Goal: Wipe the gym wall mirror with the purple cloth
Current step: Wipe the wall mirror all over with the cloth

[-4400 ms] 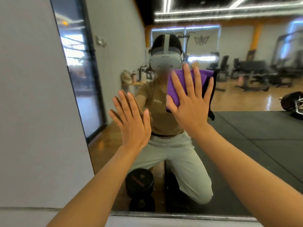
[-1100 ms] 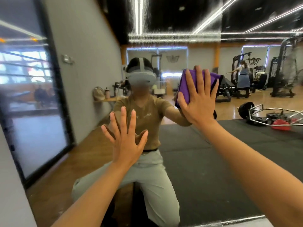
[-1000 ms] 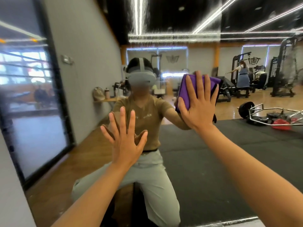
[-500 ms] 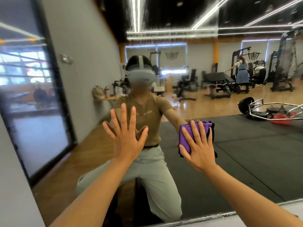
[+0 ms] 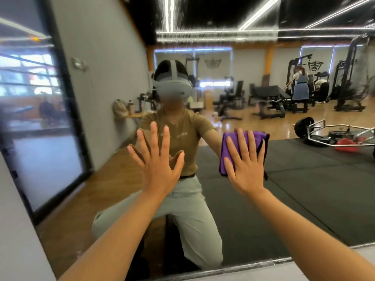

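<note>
The gym wall mirror (image 5: 304, 199) fills most of the view and shows a kneeling person's reflection. My right hand (image 5: 245, 167) lies flat with fingers spread on the folded purple cloth (image 5: 227, 157), pressing it against the glass at about chest height. The cloth's left side and top edge show around my fingers; the rest is under my palm. My left hand (image 5: 159, 165) is flat on the bare glass to the left of the cloth, fingers spread, holding nothing.
The mirror's metal bottom edge (image 5: 253, 263) runs along the lower frame, and grey wall (image 5: 12, 230) borders it on the left. Reflected in the glass are black floor mats, a barbell frame (image 5: 332, 132), gym machines and another person (image 5: 300, 84) far back.
My right hand has slid the cloth down the glass from head height to chest height over the last second. My left hand has stayed flat in the same place.
</note>
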`<state>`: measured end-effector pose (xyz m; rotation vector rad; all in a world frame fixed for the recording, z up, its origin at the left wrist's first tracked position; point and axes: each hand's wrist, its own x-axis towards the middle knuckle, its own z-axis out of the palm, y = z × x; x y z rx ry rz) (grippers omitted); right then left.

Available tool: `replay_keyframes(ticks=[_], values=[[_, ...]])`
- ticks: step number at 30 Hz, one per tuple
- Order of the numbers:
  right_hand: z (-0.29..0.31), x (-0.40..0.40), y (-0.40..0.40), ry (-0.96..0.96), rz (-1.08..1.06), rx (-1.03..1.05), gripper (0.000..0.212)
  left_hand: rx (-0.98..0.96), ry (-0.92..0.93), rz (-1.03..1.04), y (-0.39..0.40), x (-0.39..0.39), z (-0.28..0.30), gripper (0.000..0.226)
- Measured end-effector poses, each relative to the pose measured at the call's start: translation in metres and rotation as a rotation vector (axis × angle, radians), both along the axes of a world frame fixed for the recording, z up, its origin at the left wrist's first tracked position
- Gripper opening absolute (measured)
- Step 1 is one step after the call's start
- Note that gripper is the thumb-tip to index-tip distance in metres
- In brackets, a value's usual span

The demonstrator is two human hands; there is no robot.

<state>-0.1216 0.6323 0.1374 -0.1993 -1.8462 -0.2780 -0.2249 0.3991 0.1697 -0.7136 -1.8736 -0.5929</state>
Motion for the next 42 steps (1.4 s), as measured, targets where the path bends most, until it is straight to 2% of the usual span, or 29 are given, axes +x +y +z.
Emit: replay_keyframes(ticks=[5,8,12,18,21,25,29,32,37,42], values=[[-0.114,0.017,0.004,-0.194,-0.044,0.016,0.059,0.007,-0.003,-0.018,0.0,0.0,0.0,0.081],[-0.134,0.024,0.007,-0.291,-0.087,0.034,0.059,0.026,-0.024,-0.058,0.0,0.003,-0.002,0.08],[-0.117,0.026,0.009,-0.296,-0.064,0.041,0.06,-0.02,-0.018,-0.074,-0.004,0.004,-0.015,0.076],[-0.007,0.008,0.004,-0.083,-0.023,-0.049,0.061,-0.043,0.044,-0.049,-0.005,0.0,-0.035,0.072],[-0.004,0.004,0.004,-0.015,-0.031,-0.047,0.059,-0.041,0.049,-0.042,-0.004,-0.001,-0.035,0.072],[-0.068,0.003,0.003,-0.001,-0.034,-0.042,0.06,-0.032,0.081,-0.028,0.0,-0.004,-0.039,0.071],[-0.163,0.024,0.005,-0.191,-0.025,0.005,0.059,-0.035,0.105,-0.004,0.002,-0.005,-0.041,0.071],[-0.201,0.037,0.015,-0.314,-0.042,0.047,0.06,-0.05,0.122,0.015,0.002,-0.007,-0.041,0.072],[-0.186,0.037,0.015,-0.313,-0.013,0.036,0.058,-0.06,0.134,0.038,0.002,-0.009,-0.044,0.073],[-0.084,0.015,0.012,-0.094,-0.007,-0.016,0.061,-0.059,0.139,0.048,0.003,-0.01,-0.043,0.072]])
